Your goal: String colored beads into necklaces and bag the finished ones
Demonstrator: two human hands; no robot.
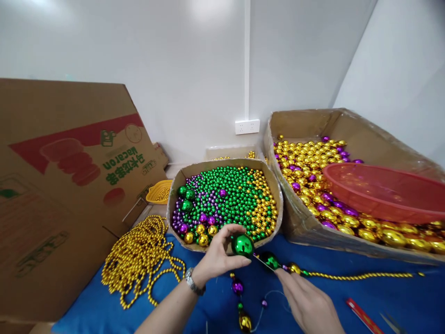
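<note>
Right hand (pixel 308 304) at near edge, right of centre, back up; thumb and forefinger pressed together, pinching the strand just beside a second green ball (pixel 269 260). Left hand (pixel 216 257) near centre, wristwatch (pixel 192 281) on the wrist; thumb and fingers curled around a large green ball (pixel 242 245), held just above the blue cloth (pixel 347 299) and in front of the small box. A thin line joins the two balls; cannot tell whether it is needle or thread. Strand of small gold beads (pixel 365 276) runs right from the right hand's fingertips along the cloth. Purple bead (pixel 237 286) and gold bead (pixel 244 321) lie on thread near the wrists. Small box (pixel 222 163) just beyond the hands: green, purple, gold beads, sorted in patches. Large box (pixel 313 234) to the right: gold and purple balls, red basin (pixel 378 192) resting on them. Heap of gold bead chain (pixel 139 260) at left, against flattened cardboard (pixel 69 185). Yellow basket (pixel 160 191) farther left of the small box.
</note>
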